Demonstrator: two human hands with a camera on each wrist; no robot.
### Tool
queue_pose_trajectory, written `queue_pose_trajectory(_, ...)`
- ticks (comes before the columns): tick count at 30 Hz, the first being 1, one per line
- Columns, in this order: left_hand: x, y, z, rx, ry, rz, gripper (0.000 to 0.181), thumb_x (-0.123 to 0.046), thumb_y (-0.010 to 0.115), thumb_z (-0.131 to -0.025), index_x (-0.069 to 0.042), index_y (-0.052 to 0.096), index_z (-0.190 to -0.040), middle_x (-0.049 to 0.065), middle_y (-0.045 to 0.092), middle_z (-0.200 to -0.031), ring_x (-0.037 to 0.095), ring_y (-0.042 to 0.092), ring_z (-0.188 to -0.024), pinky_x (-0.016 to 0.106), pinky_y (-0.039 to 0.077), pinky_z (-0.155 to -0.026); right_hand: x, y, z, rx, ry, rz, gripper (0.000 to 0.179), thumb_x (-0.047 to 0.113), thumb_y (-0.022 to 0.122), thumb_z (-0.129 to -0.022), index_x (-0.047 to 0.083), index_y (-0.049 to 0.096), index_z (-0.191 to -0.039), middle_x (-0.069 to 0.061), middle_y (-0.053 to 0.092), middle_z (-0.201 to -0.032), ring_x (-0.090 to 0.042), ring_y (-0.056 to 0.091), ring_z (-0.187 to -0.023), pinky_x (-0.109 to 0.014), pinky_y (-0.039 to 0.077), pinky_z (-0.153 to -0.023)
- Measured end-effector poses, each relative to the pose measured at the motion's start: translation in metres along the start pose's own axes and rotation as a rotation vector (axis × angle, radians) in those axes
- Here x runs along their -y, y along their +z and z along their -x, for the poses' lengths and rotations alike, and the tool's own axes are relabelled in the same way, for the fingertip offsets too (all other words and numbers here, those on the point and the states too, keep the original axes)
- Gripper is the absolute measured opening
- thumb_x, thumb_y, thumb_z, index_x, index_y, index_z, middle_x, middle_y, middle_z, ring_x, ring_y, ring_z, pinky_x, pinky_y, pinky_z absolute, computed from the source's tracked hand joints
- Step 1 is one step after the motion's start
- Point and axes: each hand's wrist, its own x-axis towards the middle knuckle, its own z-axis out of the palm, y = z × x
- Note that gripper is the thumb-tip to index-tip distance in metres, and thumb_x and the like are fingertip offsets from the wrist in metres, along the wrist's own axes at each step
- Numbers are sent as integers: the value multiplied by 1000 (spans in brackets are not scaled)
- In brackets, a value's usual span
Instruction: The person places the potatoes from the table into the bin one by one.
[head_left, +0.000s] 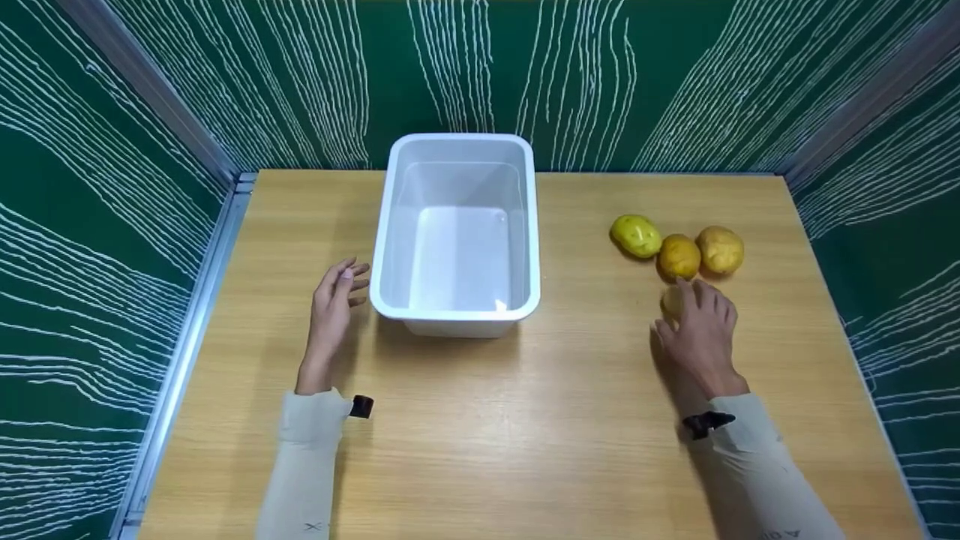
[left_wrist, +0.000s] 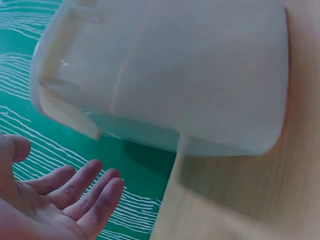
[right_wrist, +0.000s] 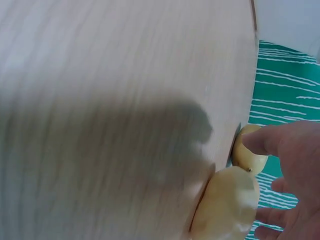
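Note:
My left hand [head_left: 331, 307] hovers at the left side of a white plastic bin [head_left: 381, 225], fingers loosely spread and holding nothing. In the left wrist view the palm of that hand [left_wrist: 65, 205] shows beside the bin's outer wall [left_wrist: 200, 75]. On the right, my right hand [head_left: 701, 330] reaches over a pale potato [head_left: 672, 301], which it partly hides in the head view. From the right wrist, its thumb and fingers look spread around the potato [right_wrist: 227, 205], not closed on it. Just beyond lie a greenish potato [head_left: 636, 236], a brownish-yellow potato [head_left: 679, 257] and a tan potato [head_left: 721, 250].
The bin stands upright near the back edge of the wooden table [head_left: 480, 450], its inner floor visible. Green panels [head_left: 667, 75] with white wavy lines enclose the back and both sides. A metal rail [head_left: 187, 337] runs along the left edge.

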Motion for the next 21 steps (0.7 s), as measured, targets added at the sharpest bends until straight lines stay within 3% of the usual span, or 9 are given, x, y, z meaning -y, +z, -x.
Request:
queue_pose_trajectory(4, -9, 2, 4, 17, 2, 38, 47, -19, 37, -116, 8, 43, -153, 27, 59, -145, 35, 65, -120, 24, 62, -88, -4, -4, 3, 13, 31, 6, 75, 10, 77, -92, -5, 39, -155, -38, 34, -154, -59, 29, -141, -75, 18, -121)
queue_pose_trajectory(11, -19, 6, 9, 28, -9, 120, 46, -16, 41, -114, 11, 44, -151, 27, 59, -136, 12, 67, -93, 22, 64, -72, -14, -7, 10, 29, 72, 19, 75, 9, 75, -93, -6, 37, -156, -39, 29, -157, -60, 26, -143, -73, 13, -125)
queue_pose_trajectory(17, -26, 7, 12, 48, -24, 176, 42, -11, 45, -112, 13, 47, -146, 20, 61, -125, 12, 66, -86, 21, 62, -63, -24, -6, 14, -38, 43, 58, 73, 7, 79, -88, -7, 43, -150, -39, 35, -151, -60, 31, -138, -76, 22, -117)
queue_pose_trajectory(21, -27, 8, 13, 46, -55, 177, 41, -8, 50, -109, 11, 49, -145, 15, 62, -120, 12, 65, -83, 22, 61, -61, -26, -8, 15, -28, 64, 66, 72, 7, 78, -89, -8, 43, -151, -39, 34, -152, -61, 30, -139, -77, 20, -118)
